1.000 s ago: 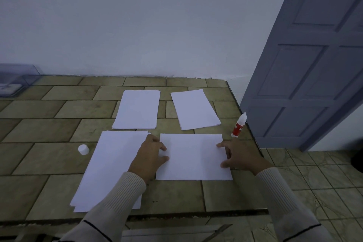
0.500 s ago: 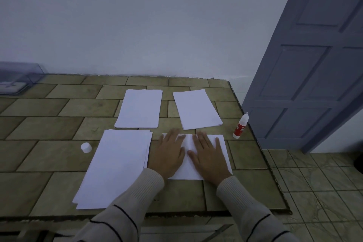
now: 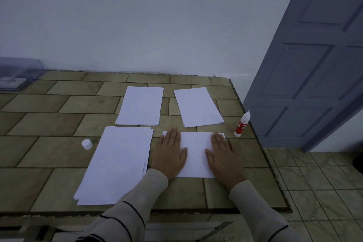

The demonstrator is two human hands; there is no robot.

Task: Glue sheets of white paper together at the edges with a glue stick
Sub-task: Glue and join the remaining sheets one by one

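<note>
Now left hand [image 3: 170, 155] and right hand [image 3: 223, 155], grips flat, fingers straight, press one sheet [image 3: 196, 149]; three paper stacks [image 3: 140, 106] [image 3: 198, 106] [image 3: 117, 163], one glue stick [image 3: 242, 125], one cap [image 3: 87, 144] nearby.

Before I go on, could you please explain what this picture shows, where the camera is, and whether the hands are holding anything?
There is no machine here: a person works bare-handed, and the camera sits on their head, looking forward and down. The left hand and right hand lie flat with straight fingers, pressing a white sheet onto the tiled table. Neither hand holds anything. Left of that sheet lies a large paper stack. Farther back lie a back-left stack and a back-right stack. The red-and-white glue container stands upright and uncapped near the table's right edge. A small white cap sits left of the large stack. A clear box is at far left and a grey door at right.
</note>
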